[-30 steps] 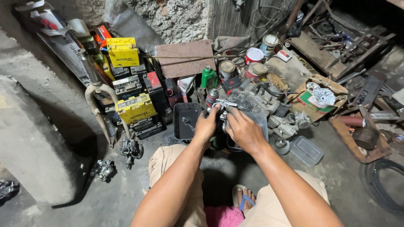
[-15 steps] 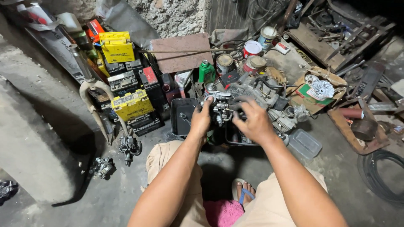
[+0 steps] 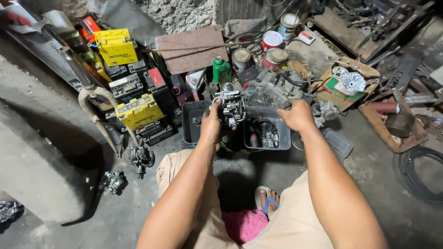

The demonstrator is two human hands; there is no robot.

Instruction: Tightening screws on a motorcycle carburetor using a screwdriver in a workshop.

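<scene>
Cluttered workshop floor: left hand (image 3: 211, 124) clasping a metal carburetor (image 3: 230, 107) above grey plastic bins (image 3: 191, 124) (spring inside one); right hand (image 3: 297, 115) alongside, grip state unclear.

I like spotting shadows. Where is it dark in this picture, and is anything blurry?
Head view: a dark shadow lies on the concrete floor at left, and the top right corner is dim. The left hand, holding the metal carburetor, looks sharp, not blurred; edges bend slightly, wide-lens style.
</scene>
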